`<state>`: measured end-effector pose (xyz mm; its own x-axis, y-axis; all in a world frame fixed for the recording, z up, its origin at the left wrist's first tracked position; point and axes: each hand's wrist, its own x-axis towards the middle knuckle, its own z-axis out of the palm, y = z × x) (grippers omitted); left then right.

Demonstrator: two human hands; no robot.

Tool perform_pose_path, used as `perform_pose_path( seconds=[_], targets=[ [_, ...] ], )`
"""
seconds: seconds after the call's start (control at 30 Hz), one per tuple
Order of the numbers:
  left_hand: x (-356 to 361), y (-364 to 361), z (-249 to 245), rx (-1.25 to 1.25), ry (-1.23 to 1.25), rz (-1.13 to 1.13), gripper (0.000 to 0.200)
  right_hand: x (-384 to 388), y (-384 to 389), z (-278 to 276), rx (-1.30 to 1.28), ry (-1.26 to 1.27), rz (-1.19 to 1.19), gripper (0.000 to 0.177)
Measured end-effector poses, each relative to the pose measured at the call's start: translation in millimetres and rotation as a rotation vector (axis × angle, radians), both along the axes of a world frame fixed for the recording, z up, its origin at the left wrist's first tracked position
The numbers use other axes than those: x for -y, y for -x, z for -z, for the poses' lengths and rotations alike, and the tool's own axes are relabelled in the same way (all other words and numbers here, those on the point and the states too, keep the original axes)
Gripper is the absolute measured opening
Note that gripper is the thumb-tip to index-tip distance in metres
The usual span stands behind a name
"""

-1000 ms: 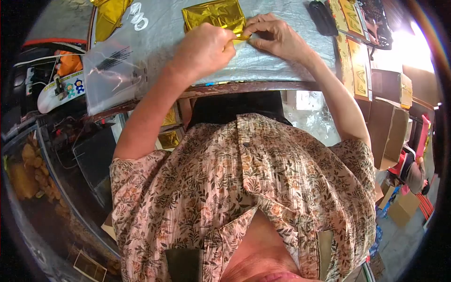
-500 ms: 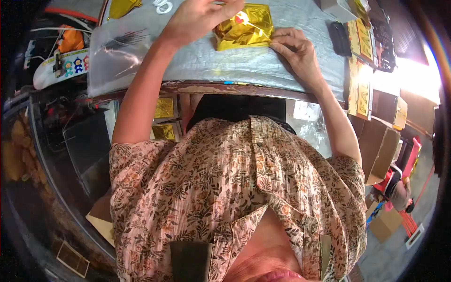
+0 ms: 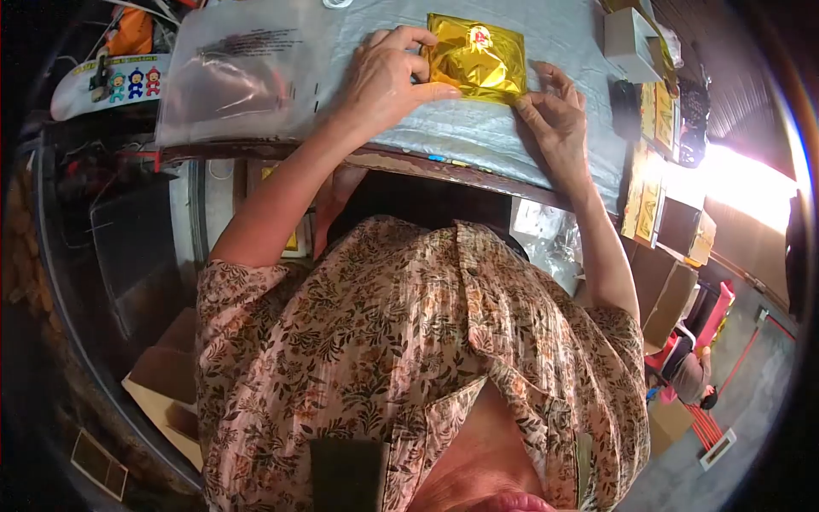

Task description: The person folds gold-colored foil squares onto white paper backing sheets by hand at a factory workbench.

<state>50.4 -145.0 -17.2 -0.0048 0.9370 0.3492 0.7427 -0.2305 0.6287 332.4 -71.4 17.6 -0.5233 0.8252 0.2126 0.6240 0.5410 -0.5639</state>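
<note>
A flat, square gold foil packet (image 3: 476,72) with a small red-and-white label (image 3: 479,37) near its upper edge lies on the pale sheet covering the table. My left hand (image 3: 388,81) is at the packet's left side, thumb and fingers apart. Its thumb reaches the lower left corner and the index finger is by the upper left edge. At the lower right corner, my right hand (image 3: 556,115) pinches the foil with thumb and finger, its other fingers raised.
A clear plastic sheet (image 3: 230,94) covers the table's left part. White ring-shaped pieces (image 3: 337,2) show at the top edge. An open white box (image 3: 633,44) and a dark object (image 3: 625,107) stand at right. Cardboard boxes (image 3: 670,303) are beyond, with another person (image 3: 689,375) further off.
My left hand has come down from above the packet to its left edge. The packet now looks flatter, with its label in full view. The camera view has shifted. My right hand stays at the corner.
</note>
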Motion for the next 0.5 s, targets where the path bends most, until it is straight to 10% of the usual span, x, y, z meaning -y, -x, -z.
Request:
perform_pose_path(
  seconds=[0.5],
  targets=[
    [6, 0, -3, 0.224, 0.022, -0.064, 0.044, -13, -5, 16, -0.129, 0.081, -0.022, 0.015]
  ],
)
